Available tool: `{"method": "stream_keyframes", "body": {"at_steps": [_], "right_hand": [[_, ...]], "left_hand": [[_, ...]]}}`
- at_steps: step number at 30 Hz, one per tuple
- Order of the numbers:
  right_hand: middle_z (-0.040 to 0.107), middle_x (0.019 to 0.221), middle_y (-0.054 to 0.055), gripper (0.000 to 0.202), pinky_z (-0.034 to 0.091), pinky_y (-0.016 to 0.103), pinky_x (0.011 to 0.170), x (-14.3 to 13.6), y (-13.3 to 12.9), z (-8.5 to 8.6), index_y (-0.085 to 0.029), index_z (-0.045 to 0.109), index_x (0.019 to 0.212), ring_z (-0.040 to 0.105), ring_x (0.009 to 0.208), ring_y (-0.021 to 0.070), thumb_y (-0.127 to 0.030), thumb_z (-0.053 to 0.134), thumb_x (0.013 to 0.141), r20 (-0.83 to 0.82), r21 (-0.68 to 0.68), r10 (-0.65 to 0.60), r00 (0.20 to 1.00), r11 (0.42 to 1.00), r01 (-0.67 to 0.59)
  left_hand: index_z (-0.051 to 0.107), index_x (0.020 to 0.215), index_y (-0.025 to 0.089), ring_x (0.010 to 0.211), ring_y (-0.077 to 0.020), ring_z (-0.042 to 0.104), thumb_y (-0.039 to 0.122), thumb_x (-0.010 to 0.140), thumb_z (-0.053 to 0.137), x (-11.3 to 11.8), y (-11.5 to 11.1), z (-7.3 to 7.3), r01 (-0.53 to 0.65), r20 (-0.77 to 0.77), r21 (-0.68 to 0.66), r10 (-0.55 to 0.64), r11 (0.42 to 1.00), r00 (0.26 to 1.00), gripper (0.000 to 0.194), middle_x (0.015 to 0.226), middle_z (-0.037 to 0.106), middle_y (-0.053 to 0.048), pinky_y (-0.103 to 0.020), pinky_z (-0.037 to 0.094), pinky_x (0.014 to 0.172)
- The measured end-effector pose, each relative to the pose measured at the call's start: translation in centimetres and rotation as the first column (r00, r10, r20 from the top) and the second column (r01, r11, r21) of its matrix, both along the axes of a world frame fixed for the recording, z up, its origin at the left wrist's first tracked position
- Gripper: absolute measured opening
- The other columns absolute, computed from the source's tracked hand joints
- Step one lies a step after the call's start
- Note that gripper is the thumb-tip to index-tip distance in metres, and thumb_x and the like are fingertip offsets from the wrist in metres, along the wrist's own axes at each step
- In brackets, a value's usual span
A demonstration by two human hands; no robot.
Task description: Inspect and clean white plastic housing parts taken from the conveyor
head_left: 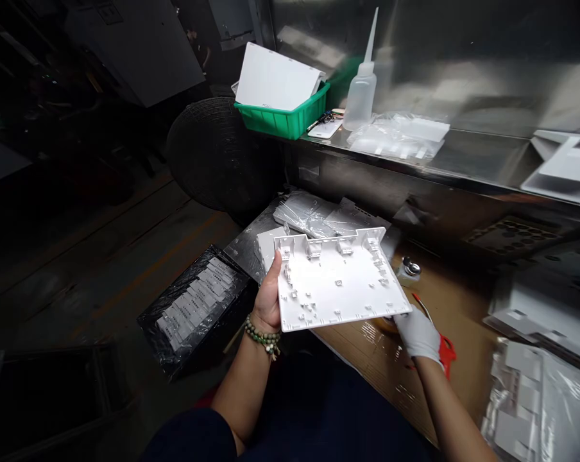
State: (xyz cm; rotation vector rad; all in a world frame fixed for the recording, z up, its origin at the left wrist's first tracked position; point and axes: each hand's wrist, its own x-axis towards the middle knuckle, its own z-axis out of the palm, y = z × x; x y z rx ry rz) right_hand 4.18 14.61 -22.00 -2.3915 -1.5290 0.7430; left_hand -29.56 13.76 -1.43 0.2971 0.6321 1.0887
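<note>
A white plastic panel (338, 282) is held up over the workbench, its inner side with small clips and ribs facing the camera. My left hand (269, 294), bare and with beads at the wrist, grips the panel's left edge, thumb on top. At the panel's lower right corner is my right hand (417, 330) in a white glove, its fingers partly hidden behind the panel's edge. Just right of that glove lie red-handled scissors (446, 351).
A black crate (150, 324) lined with plastic holds several white parts at the left. On the shelf stand a green basket (290, 122) and a squeeze bottle (360, 96). Bagged white parts (521, 398) lie at the right. A metal-topped jar (409, 269) stands behind the panel.
</note>
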Motion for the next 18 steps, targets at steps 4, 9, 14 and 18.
{"method": "stream_keyframes", "body": {"at_steps": [4, 9, 14, 18], "right_hand": [[0.072, 0.088, 0.01, 0.019, 0.043, 0.038, 0.066, 0.8, -0.2, 0.8, -0.025, 0.062, 0.078, 0.064, 0.075, 0.0277, -0.044, 0.064, 0.074, -0.002, 0.006, -0.084, 0.996, 0.996, 0.084], [0.073, 0.103, 0.013, 0.029, 0.05, 0.045, 0.086, 0.5, 0.3, 4.4, -0.021, 0.065, 0.097, 0.067, 0.093, 0.0305, -0.038, 0.063, 0.074, -0.146, 0.118, -0.147, 0.978, 0.979, 0.165], [0.075, 0.115, 0.012, 0.059, 0.059, 0.039, 0.087, -2.0, 0.4, 9.8, -0.021, 0.067, 0.122, 0.072, 0.101, 0.0264, -0.067, 0.052, 0.087, -0.725, 0.137, 0.015, 0.689, 0.983, 0.123], [0.078, 0.109, 0.012, 0.053, 0.062, 0.044, 0.086, -3.4, -1.2, 11.4, -0.024, 0.074, 0.113, 0.074, 0.101, 0.0307, -0.065, 0.07, 0.079, -0.971, -0.018, -0.033, 0.238, 0.998, 0.066]], "left_hand": [[0.049, 0.148, 0.014, 0.138, -0.0416, 0.051, 0.071, 0.097, 0.04, 0.0, 0.1, -0.2, -0.018, -0.001, -0.011, 0.018, 1.0, 1.0, 0.077, 0.142, 0.062, -0.018, -0.06, 0.04, 0.114], [0.048, 0.149, 0.015, 0.137, -0.0406, 0.052, 0.068, 0.098, 0.041, 0.0, 0.3, -0.4, -0.042, -0.002, -0.024, 0.042, 0.999, 0.999, 0.074, 0.141, 0.063, -0.017, -0.059, 0.039, 0.115], [0.055, 0.142, 0.013, 0.13, -0.0404, 0.058, 0.074, 0.094, 0.044, 0.2, 0.6, -1.3, 0.091, -0.021, -0.028, -0.092, 0.995, 0.996, 0.079, 0.133, 0.067, -0.018, -0.058, 0.043, 0.11], [0.064, 0.128, 0.016, 0.11, -0.0327, 0.068, 0.072, 0.089, 0.059, 0.9, 1.3, -4.8, 0.099, -0.423, 0.007, -0.087, 0.995, 0.902, 0.069, 0.116, 0.074, -0.015, -0.046, 0.052, 0.098]]}}
